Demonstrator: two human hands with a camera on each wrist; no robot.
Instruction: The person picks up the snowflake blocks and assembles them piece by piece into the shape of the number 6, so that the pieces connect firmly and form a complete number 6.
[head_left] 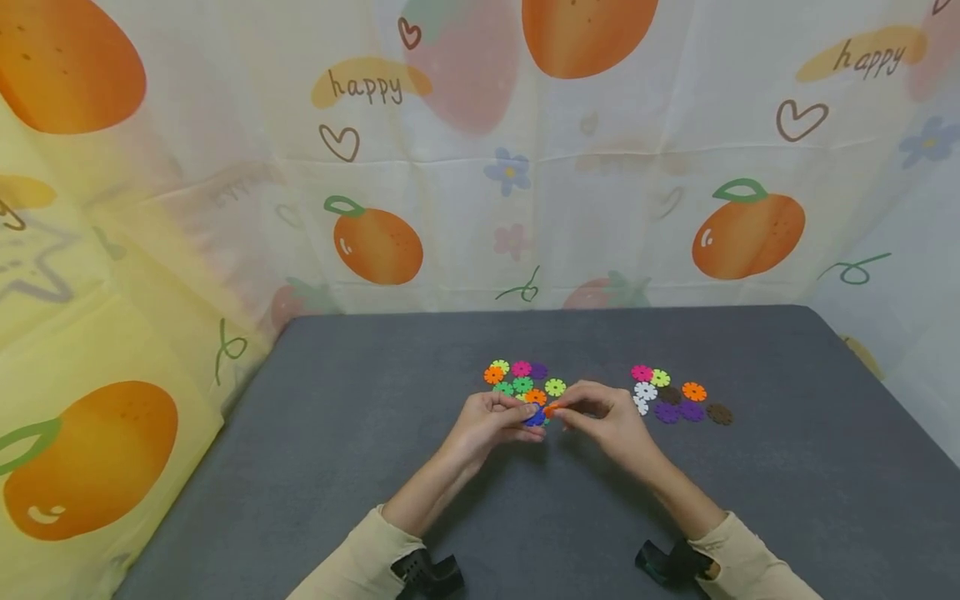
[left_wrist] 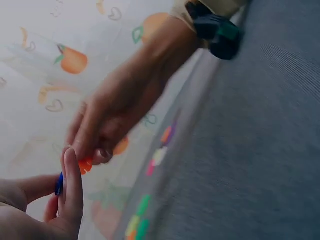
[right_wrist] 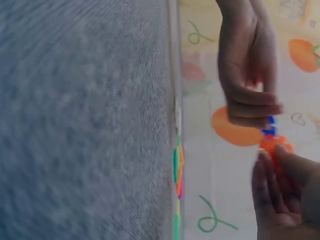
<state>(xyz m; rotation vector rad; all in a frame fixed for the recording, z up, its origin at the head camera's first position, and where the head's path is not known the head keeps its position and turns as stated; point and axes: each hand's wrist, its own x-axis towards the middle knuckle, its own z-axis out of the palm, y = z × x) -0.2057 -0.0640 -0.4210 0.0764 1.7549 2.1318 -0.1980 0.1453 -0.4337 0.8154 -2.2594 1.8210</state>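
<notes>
My left hand (head_left: 495, 423) pinches a blue notched disc (head_left: 535, 417) between thumb and fingers, above the grey table. Facing it, my right hand (head_left: 611, 421) pinches an orange notched disc (head_left: 551, 410) by its edge. In the right wrist view the orange disc (right_wrist: 275, 145) meets the blue disc (right_wrist: 270, 126) edge to edge, at an angle. The left wrist view shows the blue disc (left_wrist: 59, 184) edge-on, while fingers partly hide the orange disc (left_wrist: 86, 166).
Just beyond my hands lies a loose group of flower-shaped discs, including a green disc (head_left: 522, 384) and a yellow disc (head_left: 555, 387). Another group sits to the right, with a white disc (head_left: 645, 391) and a brown disc (head_left: 720, 414). A printed curtain (head_left: 465, 183) hangs behind the table (head_left: 360, 392).
</notes>
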